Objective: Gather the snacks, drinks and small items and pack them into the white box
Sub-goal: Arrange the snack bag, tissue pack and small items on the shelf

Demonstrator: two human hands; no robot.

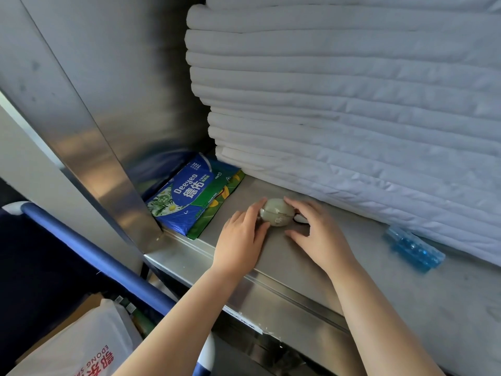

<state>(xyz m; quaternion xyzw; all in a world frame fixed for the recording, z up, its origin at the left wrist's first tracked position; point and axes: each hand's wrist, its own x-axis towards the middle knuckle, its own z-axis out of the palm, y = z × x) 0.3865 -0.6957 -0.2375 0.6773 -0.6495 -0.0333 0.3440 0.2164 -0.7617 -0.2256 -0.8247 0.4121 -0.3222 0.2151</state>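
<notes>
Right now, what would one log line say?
left hand: touching round item | right hand: cupping it | shelf | not lifted

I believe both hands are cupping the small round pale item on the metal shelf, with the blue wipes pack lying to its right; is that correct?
Not quite. In the head view the blue wipes pack lies to the left of the round item, not the right. Both hands, left and right, do flank it on the metal shelf.

Setting: a linen or supply storage area, seemingly hospitality housekeeping. Indicated by a stainless-steel shelf (271, 270) with metal side panels (89, 109), on which a tall stack of folded white quilted bedding (339, 90) is kept, and packs of wipes (181, 196) are stored beside it.
</notes>
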